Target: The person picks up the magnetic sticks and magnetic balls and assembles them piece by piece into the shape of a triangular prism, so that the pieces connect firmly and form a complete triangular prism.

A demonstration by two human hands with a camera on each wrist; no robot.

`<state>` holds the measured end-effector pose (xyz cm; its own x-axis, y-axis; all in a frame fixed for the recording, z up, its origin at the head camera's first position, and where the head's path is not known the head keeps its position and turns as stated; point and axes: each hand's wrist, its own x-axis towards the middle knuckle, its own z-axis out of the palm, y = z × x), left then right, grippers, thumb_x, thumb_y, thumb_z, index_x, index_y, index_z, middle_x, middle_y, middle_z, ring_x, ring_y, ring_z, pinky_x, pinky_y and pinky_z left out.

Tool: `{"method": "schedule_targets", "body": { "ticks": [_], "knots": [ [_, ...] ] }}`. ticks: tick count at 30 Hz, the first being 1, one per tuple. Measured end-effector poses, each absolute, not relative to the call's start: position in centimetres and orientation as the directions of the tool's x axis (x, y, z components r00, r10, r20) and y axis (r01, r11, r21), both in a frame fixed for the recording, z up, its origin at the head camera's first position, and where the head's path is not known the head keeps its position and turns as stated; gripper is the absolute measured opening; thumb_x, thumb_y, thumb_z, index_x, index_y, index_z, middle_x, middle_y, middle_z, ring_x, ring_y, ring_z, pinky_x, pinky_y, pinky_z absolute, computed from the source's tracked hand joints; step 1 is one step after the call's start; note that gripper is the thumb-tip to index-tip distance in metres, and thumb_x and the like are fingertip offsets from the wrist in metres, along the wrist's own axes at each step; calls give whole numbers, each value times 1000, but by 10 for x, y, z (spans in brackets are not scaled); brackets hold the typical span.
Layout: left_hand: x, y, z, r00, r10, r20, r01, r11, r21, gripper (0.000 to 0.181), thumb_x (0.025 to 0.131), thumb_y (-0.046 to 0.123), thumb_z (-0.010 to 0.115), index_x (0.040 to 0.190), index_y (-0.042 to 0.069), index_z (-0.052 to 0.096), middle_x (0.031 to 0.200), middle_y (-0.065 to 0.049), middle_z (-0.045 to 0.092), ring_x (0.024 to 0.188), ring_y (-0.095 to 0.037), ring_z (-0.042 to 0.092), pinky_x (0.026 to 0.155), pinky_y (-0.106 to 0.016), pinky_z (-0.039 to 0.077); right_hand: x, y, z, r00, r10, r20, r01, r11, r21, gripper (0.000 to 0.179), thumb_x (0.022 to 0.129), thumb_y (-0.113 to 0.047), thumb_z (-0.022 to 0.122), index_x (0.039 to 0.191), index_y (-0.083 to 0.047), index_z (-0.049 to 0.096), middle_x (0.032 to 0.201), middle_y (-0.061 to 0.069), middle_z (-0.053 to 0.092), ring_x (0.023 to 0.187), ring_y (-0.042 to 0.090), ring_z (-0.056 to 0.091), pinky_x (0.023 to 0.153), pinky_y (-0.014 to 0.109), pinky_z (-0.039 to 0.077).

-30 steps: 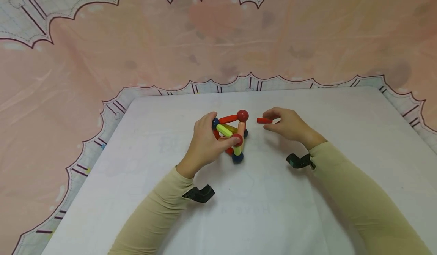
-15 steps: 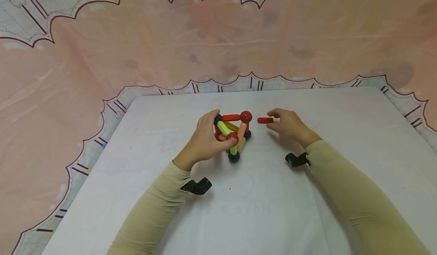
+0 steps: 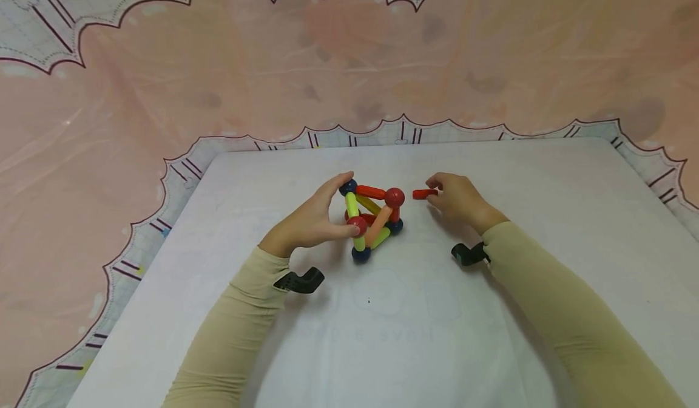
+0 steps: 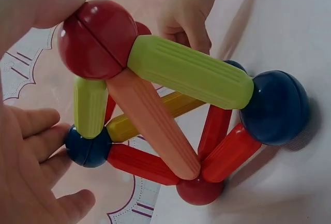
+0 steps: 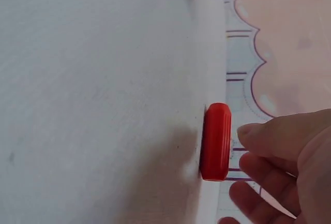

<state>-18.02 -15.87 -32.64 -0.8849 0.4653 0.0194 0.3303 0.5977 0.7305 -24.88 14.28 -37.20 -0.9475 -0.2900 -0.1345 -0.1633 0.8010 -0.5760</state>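
Observation:
A frame of magnetic building sticks and balls stands on the white tabletop, made of red, lime, yellow and orange sticks with red and blue balls. My left hand holds its left side, thumb on a red ball and fingers against a blue ball. To the frame's right a loose red magnetic stick lies on the table. Close by it is my right hand, its fingers loosely bent; in the right wrist view a gap shows between thumb and stick. Part of the frame's far side is hidden.
The white tabletop spreads around both hands. Beyond its edges is a peach cloth with a scalloped, patterned border. Dark wrist cameras sit on the left sleeve and right sleeve.
My left hand has drawn back to the left, turning the frame so its near balls swing left. My right hand has shifted slightly left, while the loose red stick stays almost in place.

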Motion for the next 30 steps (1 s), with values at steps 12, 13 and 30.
{"method": "schedule_targets", "body": {
  "ticks": [12,13,30],
  "knots": [
    [-178,-158,-330,-912,408,42,303,601,739,102,79,35,83,158,11,24,161,-9,24,144,-33,28,112,-55,31,-247,140,-375,-941,-304,-149,-171,806,-567,31,97,-10,61,126,1,61,118,19,62,108,35,53,99,50,45],
    [-178,-158,-330,-909,415,45,308,595,742,100,80,34,83,158,11,24,161,-9,24,143,-35,29,112,-54,31,-247,140,-375,-939,-307,-153,-172,809,-562,29,97,-10,61,125,1,62,116,18,63,108,35,53,99,50,46],
    [-189,-164,-334,-832,542,122,402,435,806,83,86,22,61,158,5,23,162,-13,23,149,-25,20,118,-49,21,-225,142,-336,-931,-364,34,-308,730,-610,26,97,-14,64,120,-4,66,117,16,65,104,34,56,87,47,51]
  ]
}}
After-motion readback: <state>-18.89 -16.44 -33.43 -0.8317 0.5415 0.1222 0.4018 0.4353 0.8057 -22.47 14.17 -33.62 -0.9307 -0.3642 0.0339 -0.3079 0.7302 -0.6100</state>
